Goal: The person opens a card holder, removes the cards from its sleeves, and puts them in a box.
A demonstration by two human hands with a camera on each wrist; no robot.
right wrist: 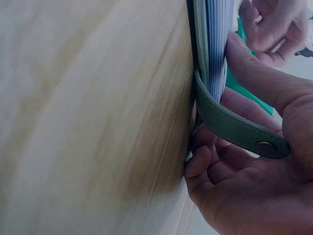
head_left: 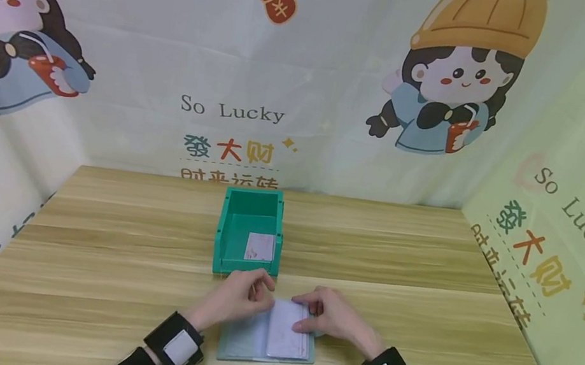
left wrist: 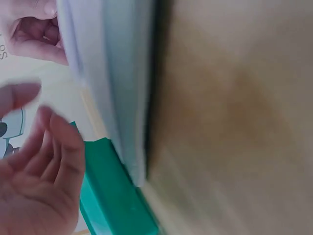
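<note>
Head view | left hand (head_left: 241, 294) relaxed, holding nothing | right hand (head_left: 332, 316) pinching right edge of booklet (head_left: 242, 337) | risk: slipping thumb could let pages (head_left: 285, 336) flip

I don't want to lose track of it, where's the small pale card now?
In the head view, the pale card lies inside the green bin, toward its near right corner, beyond the left hand and open booklet.
</note>
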